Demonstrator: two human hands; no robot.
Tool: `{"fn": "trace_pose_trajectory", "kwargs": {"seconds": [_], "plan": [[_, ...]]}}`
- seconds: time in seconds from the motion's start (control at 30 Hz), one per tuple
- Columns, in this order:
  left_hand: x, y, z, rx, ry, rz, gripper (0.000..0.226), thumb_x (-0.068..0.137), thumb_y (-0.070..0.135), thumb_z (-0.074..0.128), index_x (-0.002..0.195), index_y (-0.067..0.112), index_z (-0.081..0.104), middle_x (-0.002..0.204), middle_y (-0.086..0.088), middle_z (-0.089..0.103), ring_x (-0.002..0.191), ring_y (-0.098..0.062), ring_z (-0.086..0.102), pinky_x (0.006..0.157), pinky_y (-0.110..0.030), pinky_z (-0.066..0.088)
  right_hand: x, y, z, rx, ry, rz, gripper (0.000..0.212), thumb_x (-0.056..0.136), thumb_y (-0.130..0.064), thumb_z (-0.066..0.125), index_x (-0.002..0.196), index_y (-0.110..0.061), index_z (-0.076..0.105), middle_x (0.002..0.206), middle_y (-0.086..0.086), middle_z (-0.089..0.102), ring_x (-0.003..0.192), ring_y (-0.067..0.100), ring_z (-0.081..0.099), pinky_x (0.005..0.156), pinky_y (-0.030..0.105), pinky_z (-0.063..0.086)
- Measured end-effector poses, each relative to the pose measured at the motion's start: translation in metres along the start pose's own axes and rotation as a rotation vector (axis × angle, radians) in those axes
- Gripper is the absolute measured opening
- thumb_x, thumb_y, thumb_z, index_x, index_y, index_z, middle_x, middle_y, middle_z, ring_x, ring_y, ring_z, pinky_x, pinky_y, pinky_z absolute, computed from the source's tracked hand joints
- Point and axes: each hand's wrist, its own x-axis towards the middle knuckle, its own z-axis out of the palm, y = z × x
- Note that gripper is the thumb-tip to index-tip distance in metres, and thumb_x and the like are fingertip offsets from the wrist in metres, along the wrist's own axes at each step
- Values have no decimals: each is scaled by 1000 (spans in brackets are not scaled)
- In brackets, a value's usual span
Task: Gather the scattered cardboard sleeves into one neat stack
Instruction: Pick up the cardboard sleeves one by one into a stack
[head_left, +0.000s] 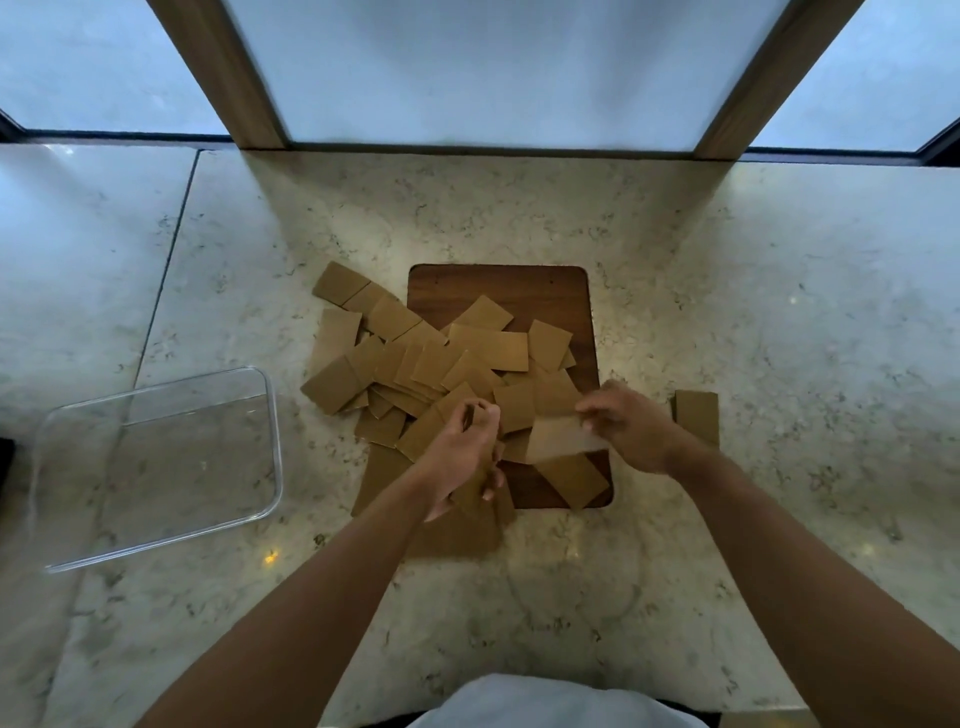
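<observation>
Cardboard sleeve (563, 439) pinched in right hand (631, 428); left hand (465, 457) grip seemingly clutches sleeves.

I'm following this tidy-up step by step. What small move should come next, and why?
Probably carry the flat brown cardboard sleeve pinched by the right hand over to the small stack of cardboard sleeves right of the dark wooden board. It seems lifted clear of the scattered pile.

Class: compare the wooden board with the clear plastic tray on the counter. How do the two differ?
The wooden board is dark brown and opaque; the clear tray lets the marble show through. The board is largely covered by scattered cardboard sleeves; the tray holds none. The board sits mid-counter, the tray to its left. Both are rounded-cornered rectangles.
</observation>
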Motion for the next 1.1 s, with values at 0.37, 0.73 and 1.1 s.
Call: {"fn": "trace_pose_trajectory", "kwargs": {"seconds": [0.37, 0.73, 1.1], "plan": [[-2, -3, 7, 16, -166, -161, 43, 97, -12, 53, 137, 3, 57, 120, -27, 77, 106, -42, 77, 91, -56, 64, 41, -44, 42, 119, 404, 559, 57, 89, -51, 70, 131, -16, 57, 129, 13, 55, 122, 29, 54, 100, 34, 44], [-6, 16, -15, -359, -103, -68, 71, 90, -16, 51, 139, 35, 58, 107, -24, 62, 74, -29, 61, 66, -40, 49, 32, -5, 9, 640, 408, 368, 22, 98, -5, 62, 104, -26, 65, 110, 4, 68, 104, 26, 63, 78, 37, 55], [1, 14, -29, -213, -46, -83, 68, 79, -3, 53, 141, 26, 54, 112, -28, 75, 84, -38, 78, 72, -48, 65, 59, -83, 62, 252, 62, 38, 31, 96, -34, 68, 126, -26, 67, 117, -2, 58, 112, 16, 59, 95, 29, 50]]}}
